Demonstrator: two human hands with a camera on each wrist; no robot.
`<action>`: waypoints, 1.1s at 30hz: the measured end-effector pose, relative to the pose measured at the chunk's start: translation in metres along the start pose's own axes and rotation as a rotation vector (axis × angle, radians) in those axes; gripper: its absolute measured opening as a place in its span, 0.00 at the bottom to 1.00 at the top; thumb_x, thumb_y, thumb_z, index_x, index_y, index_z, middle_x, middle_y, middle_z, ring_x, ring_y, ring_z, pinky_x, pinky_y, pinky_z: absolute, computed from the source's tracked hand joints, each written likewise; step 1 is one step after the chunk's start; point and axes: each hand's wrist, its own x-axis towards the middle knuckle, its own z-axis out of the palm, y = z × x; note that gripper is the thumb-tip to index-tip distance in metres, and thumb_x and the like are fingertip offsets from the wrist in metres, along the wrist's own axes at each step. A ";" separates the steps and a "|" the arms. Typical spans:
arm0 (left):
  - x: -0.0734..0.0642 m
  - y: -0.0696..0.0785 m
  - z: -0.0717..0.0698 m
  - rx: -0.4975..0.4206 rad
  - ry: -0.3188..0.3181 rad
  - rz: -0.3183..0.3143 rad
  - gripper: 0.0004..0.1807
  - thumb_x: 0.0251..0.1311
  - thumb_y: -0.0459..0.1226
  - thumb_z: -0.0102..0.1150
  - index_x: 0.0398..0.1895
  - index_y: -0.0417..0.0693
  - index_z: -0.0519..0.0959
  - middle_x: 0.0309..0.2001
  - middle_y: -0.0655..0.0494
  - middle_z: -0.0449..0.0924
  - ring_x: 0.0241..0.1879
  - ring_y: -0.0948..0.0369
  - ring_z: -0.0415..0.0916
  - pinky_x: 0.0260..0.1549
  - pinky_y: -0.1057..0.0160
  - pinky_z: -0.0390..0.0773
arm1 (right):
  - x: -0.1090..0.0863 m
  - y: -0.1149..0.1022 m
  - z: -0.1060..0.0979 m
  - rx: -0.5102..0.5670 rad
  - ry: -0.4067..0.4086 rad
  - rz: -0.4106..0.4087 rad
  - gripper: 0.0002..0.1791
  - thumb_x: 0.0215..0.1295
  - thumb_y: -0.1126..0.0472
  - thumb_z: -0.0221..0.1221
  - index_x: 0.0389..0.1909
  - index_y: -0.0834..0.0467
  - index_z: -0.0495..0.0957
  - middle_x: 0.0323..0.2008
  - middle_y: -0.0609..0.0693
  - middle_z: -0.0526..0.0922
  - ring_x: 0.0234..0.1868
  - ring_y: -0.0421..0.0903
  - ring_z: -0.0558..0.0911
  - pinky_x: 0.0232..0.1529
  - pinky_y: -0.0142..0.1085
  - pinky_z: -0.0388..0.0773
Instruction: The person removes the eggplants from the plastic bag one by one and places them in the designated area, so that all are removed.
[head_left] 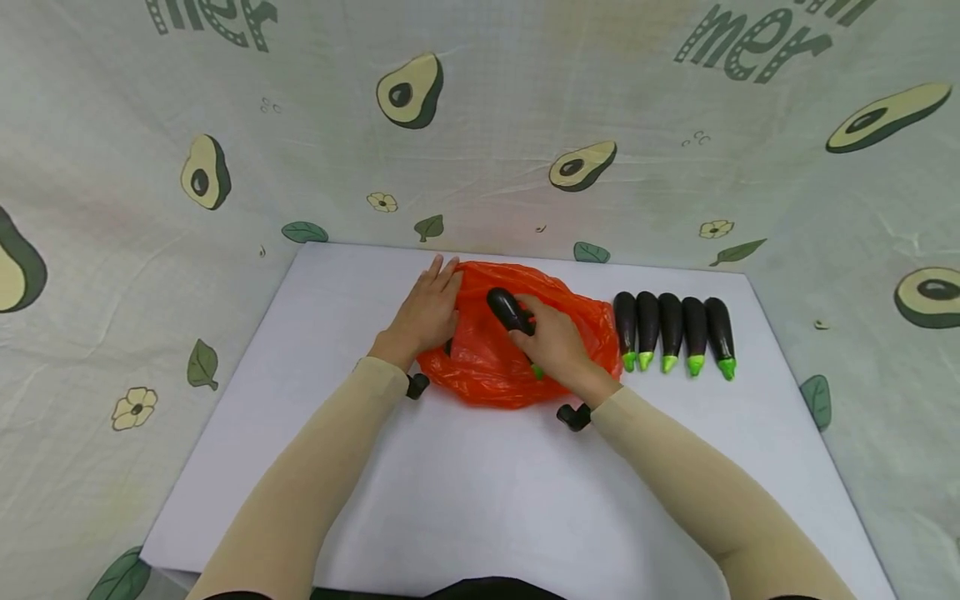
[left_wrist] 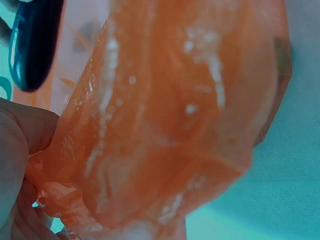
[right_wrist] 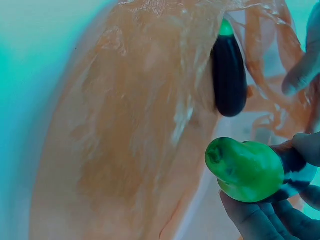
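A red-orange plastic bag (head_left: pixel 480 358) lies spread on the table between the hands. My left hand (head_left: pixel 426 312) is at its left side; in the left wrist view the thumb (left_wrist: pixel 35 122) and fingers pinch the film at the bag's opening. My right hand (head_left: pixel 555 337) grips a dark eggplant (head_left: pixel 507 308) over the bag, rounded end toward the upper left. Its green stem end (right_wrist: pixel 250 167) shows close up in the right wrist view. A second eggplant (right_wrist: pixel 230 75) lies at the bag's opening, partly framed by the film.
Several more eggplants (head_left: pixel 671 325) lie side by side to the right of the bag, green ends toward me. The white table (head_left: pixel 480 492) ends in front of a hanging cloth (head_left: pixel 480 167) printed with avocados. A black wrist device (head_left: pixel 574 417) sits under the right wrist.
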 end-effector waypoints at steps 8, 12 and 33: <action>-0.003 -0.001 -0.001 0.008 0.006 -0.005 0.38 0.76 0.41 0.52 0.85 0.42 0.53 0.87 0.50 0.40 0.87 0.48 0.31 0.84 0.46 0.45 | -0.018 0.014 -0.022 -0.025 0.037 0.037 0.38 0.72 0.54 0.66 0.79 0.53 0.64 0.59 0.63 0.83 0.47 0.58 0.84 0.46 0.52 0.89; -0.004 -0.002 -0.001 0.005 0.009 -0.003 0.38 0.76 0.41 0.52 0.85 0.42 0.54 0.87 0.50 0.40 0.87 0.48 0.32 0.84 0.46 0.44 | -0.028 0.023 -0.034 -0.048 0.084 0.042 0.37 0.72 0.55 0.65 0.79 0.55 0.65 0.57 0.65 0.84 0.42 0.58 0.86 0.39 0.49 0.90; -0.008 -0.002 -0.002 -0.007 0.011 -0.005 0.37 0.76 0.40 0.51 0.85 0.42 0.54 0.87 0.50 0.41 0.87 0.49 0.30 0.84 0.47 0.43 | -0.068 0.079 -0.075 -0.131 0.256 0.138 0.36 0.74 0.57 0.63 0.77 0.66 0.64 0.53 0.70 0.82 0.46 0.63 0.82 0.39 0.55 0.89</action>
